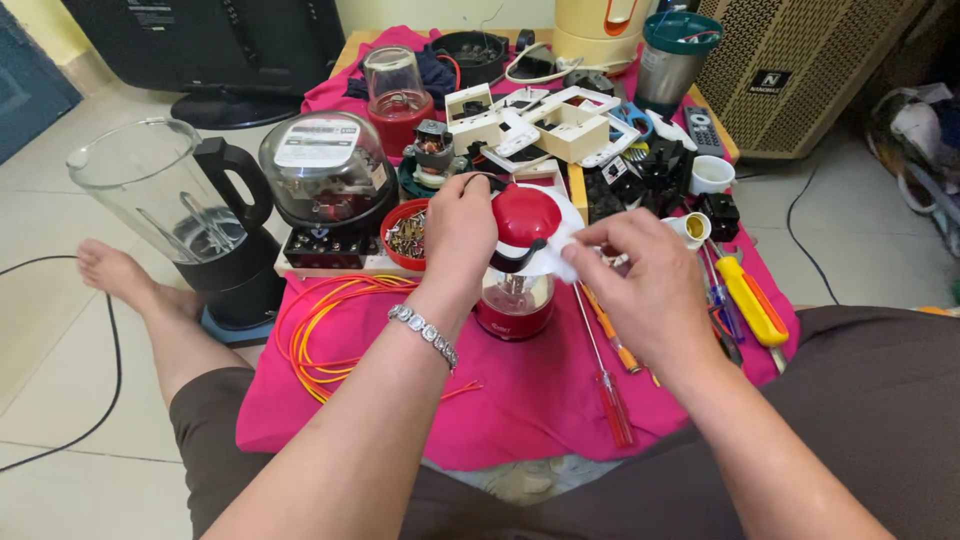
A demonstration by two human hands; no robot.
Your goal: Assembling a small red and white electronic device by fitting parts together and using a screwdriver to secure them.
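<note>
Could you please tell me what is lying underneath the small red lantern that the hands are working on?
The red lantern stands on a pink cloth covering the low table. The left hand grips its top. The cloth hides the table surface beneath.

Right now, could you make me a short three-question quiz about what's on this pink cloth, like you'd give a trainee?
1. True or false: the left hand rests on the red lid of the small red lantern.
2. What does the right hand pinch against that lid: A) a white cloth, B) a yellow-handled tool, C) a white cup?
3. Which thing lies coiled on the pink cloth left of the lantern?

Key
1. True.
2. A.
3. The orange and yellow wires.
</note>
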